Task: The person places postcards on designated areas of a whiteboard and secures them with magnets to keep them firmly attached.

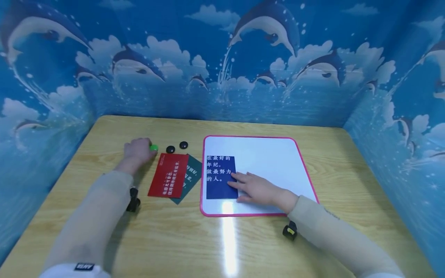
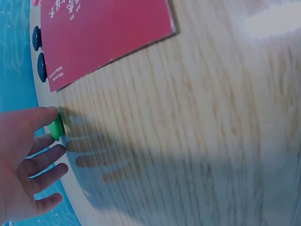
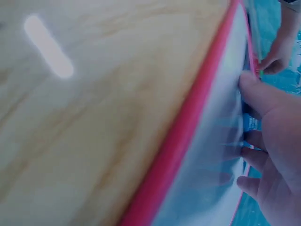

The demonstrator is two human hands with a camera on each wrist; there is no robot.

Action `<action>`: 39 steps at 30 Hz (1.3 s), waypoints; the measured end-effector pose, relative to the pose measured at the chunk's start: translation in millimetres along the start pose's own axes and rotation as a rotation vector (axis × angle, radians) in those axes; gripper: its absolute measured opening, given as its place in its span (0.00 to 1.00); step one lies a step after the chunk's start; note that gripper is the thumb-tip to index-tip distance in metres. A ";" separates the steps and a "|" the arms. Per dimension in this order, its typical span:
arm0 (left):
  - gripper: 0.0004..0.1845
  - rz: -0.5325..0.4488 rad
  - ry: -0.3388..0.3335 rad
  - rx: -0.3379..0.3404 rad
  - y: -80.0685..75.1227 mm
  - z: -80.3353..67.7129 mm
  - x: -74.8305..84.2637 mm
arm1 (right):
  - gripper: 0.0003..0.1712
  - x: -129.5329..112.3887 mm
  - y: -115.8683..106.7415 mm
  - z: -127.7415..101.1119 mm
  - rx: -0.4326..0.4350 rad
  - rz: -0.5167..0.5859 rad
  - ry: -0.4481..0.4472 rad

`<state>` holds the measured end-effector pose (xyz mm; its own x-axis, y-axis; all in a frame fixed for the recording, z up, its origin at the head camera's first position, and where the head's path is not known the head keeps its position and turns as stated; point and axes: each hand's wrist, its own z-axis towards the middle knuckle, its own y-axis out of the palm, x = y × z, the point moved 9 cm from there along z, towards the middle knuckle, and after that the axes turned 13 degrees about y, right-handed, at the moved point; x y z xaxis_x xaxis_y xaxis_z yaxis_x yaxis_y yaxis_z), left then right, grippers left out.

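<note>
My left hand [image 1: 139,150] pinches a green round magnet [image 2: 57,128] between thumb and index finger at the table's left side. The magnet sits at the tabletop, and the other fingers spread loosely beside it. My right hand [image 1: 259,189] lies over a whiteboard [image 1: 267,154] with a pink rim. Its extended fingers touch the right edge of a dark blue card [image 1: 219,189] with white writing, which lies flat on the board's left part. In the right wrist view the thumb [image 3: 256,92] rests near the card, which is mostly hidden there.
Two black round magnets [image 1: 170,149] lie right of my left hand. Below them a red card [image 1: 168,173] overlaps a dark green card [image 1: 191,175], left of the board. A dolphin-printed blue curtain [image 1: 222,96] surrounds the wooden table [image 1: 167,239].
</note>
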<state>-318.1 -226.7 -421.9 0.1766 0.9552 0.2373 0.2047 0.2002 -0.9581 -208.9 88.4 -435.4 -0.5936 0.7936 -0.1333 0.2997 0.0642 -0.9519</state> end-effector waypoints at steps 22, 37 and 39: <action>0.23 -0.030 -0.009 0.087 -7.6 -2.5 -1.3 | 0.32 1.2 0.5 1.0 0.008 0.041 0.028; 0.24 -0.038 0.048 0.129 -20.5 1.3 26.6 | 0.33 2.3 2.2 1.3 0.004 0.034 0.044; 0.23 -0.028 0.065 0.130 -21.7 3.2 33.2 | 0.33 2.6 2.2 1.2 0.000 0.034 0.049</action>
<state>-319.8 -198.6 -393.8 0.2353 0.9336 0.2703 0.0843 0.2575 -0.9626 -210.7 89.9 -438.2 -0.5454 0.8242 -0.1521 0.3194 0.0366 -0.9469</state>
